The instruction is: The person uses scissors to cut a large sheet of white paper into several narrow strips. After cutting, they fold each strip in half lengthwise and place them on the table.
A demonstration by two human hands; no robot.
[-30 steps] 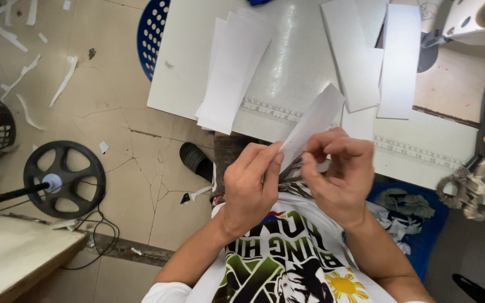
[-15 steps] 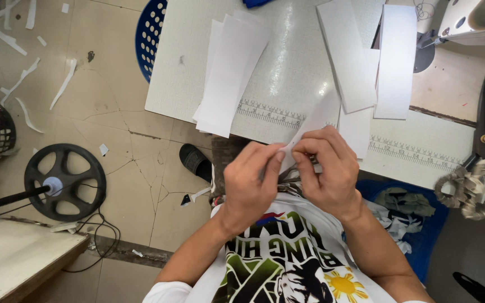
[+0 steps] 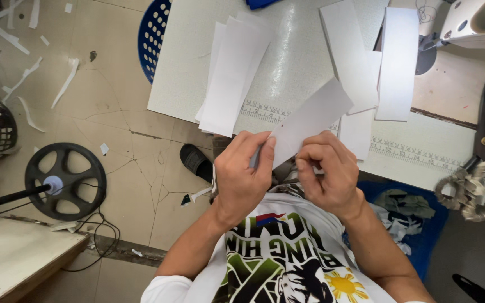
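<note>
Just off the near edge of the tabletop, over the person's lap, a white strip was pinched at its lower end by both hands, its free end slanting up and to the right above the ruler markings. The left hand grasped it between thumb and fingers along the left edge; the right hand was curled in close, fingertips closed on the strip's bottom corner. The tabletop itself was pale and speckled, and the room below showed a cracked beige floor littered with white offcuts.

Against the picture half a second before, the strip had tipped lower and further right, more of its face showing, and the hands sat a touch lower in view, still clamped on it.

Around them: a fanned pile of white strips hung over the tabletop's near edge to the left, and a second batch of strips lay to the right, just past the held piece's tip. Black scissors with cloth-wrapped handles rested well apart at the far right. A blue perforated basket stood on the floor against the tabletop's left edge, a black wheel further left, a black sandal just under the hands.
</note>
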